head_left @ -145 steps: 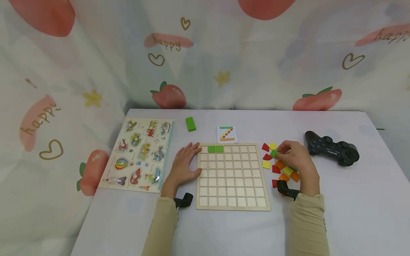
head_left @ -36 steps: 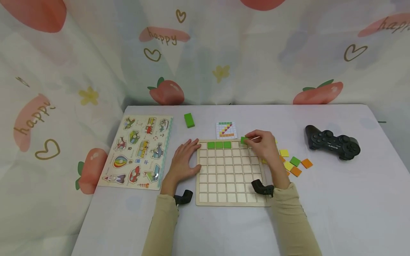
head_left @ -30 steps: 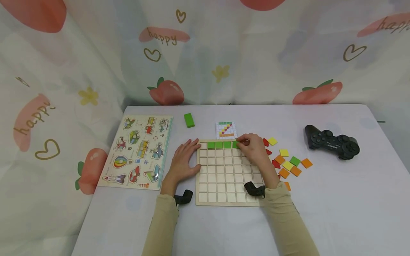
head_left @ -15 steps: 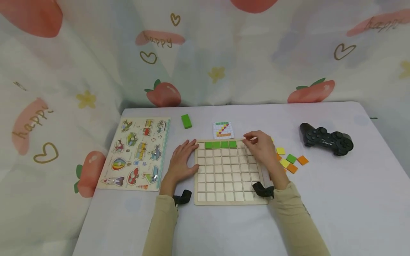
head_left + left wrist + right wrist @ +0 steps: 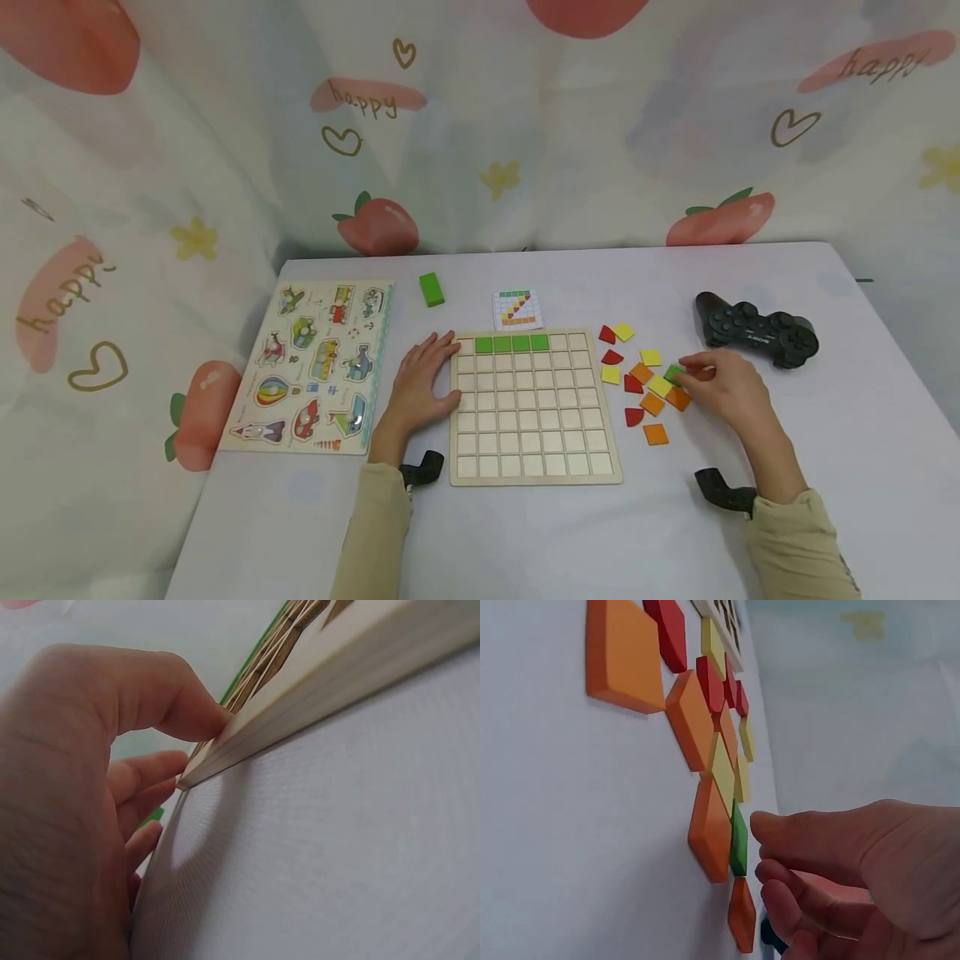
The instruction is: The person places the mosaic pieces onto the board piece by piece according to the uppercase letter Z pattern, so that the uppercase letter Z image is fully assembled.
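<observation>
My left hand (image 5: 420, 387) rests at the left edge of a wooden grid board (image 5: 536, 483), fingers spread and the thumb tip touching its side. Green square tiles (image 5: 512, 343) fill part of the board's top row. To the right of the board, my right hand (image 5: 731, 392) hovers by a loose green tile (image 5: 673, 374). In the right wrist view, the thumb and bent fingers stand slightly apart from that green tile (image 5: 739, 840), with nothing held between them. An orange tile (image 5: 742, 915) lies just under the hand, hidden in the head view.
Loose red (image 5: 633, 384), yellow (image 5: 650, 357) and orange tiles (image 5: 656, 434) lie right of the board. A pattern card (image 5: 517, 309) and a green block (image 5: 431, 289) are behind it. A picture puzzle (image 5: 307, 367) lies left, a black game controller (image 5: 756, 330) right.
The green tiles in the top row have grown from two to several, set there by my right hand. That hand then withdrew rightward to the loose tiles. My left hand stayed put.
</observation>
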`<state>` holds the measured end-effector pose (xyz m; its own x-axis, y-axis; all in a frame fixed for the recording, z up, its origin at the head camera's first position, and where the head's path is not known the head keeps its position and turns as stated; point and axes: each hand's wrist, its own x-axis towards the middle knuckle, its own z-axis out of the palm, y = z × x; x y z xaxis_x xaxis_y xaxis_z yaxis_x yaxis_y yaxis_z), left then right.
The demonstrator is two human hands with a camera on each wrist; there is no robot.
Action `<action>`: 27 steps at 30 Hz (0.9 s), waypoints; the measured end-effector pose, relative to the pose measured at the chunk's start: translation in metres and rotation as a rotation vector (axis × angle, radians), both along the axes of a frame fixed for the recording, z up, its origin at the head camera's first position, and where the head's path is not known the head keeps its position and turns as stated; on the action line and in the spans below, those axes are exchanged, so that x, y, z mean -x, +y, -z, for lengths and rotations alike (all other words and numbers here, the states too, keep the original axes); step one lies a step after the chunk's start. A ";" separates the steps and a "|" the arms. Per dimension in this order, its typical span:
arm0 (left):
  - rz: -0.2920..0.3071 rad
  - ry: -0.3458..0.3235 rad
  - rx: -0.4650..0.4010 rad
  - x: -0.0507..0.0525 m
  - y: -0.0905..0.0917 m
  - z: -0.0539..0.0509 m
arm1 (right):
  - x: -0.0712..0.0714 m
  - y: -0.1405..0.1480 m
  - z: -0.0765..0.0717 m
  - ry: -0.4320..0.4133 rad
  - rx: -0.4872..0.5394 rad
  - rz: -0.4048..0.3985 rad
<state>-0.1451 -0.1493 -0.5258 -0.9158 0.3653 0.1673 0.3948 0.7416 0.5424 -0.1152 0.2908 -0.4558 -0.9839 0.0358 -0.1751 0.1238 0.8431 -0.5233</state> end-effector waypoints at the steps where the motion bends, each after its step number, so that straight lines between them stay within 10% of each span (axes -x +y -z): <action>1: -0.001 0.002 -0.003 0.000 0.000 0.000 | 0.000 0.002 0.000 -0.014 -0.006 -0.012; 12: -0.011 -0.017 -0.005 0.000 0.000 0.001 | 0.004 0.001 0.004 -0.019 0.006 0.017; 20: -0.002 -0.025 0.005 0.002 0.002 0.001 | 0.013 -0.010 0.005 0.127 0.144 0.026; 27: -0.011 -0.010 0.007 0.000 0.001 0.001 | 0.045 -0.064 0.010 0.201 0.297 -0.147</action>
<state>-0.1451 -0.1485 -0.5273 -0.9213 0.3563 0.1557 0.3814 0.7499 0.5406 -0.1599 0.2271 -0.4660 -0.9904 -0.1319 0.0403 -0.1173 0.6522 -0.7489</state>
